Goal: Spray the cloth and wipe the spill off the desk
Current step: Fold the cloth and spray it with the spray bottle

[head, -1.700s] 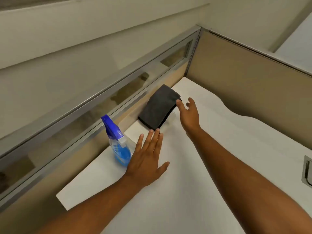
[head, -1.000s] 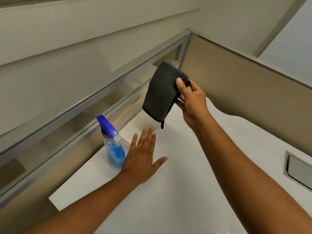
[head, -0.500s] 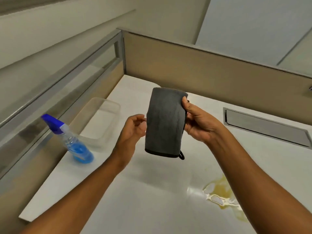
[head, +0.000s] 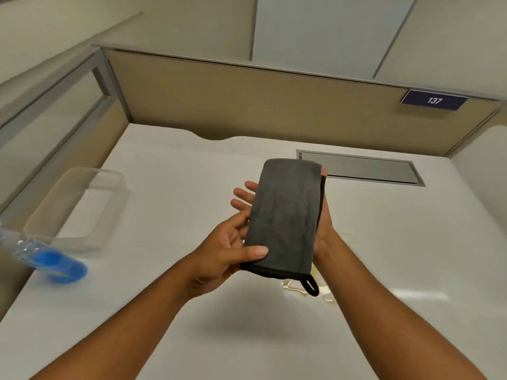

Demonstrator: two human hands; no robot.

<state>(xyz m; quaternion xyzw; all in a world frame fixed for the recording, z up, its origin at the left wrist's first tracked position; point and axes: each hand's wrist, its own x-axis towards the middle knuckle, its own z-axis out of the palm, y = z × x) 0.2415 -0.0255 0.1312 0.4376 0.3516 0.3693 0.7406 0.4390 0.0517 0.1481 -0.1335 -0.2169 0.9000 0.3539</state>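
The person holds a folded grey cloth [head: 285,215] up above the white worktop [head: 164,311]. The left hand [head: 227,248] pinches the cloth's near left corner, with its thumb on top and its fingers under. The right hand [head: 323,229] is mostly hidden behind the cloth, so its grip cannot be told. A yellow spill [head: 326,294] lies on the worktop just below the cloth's black loop. A spray bottle [head: 46,261] with blue liquid stands far left of the cloth. A clear tub [head: 79,207] sits beyond the bottle. Farther back from the cloth are a metal flap [head: 362,168] and a sign [head: 434,100] reading 137.
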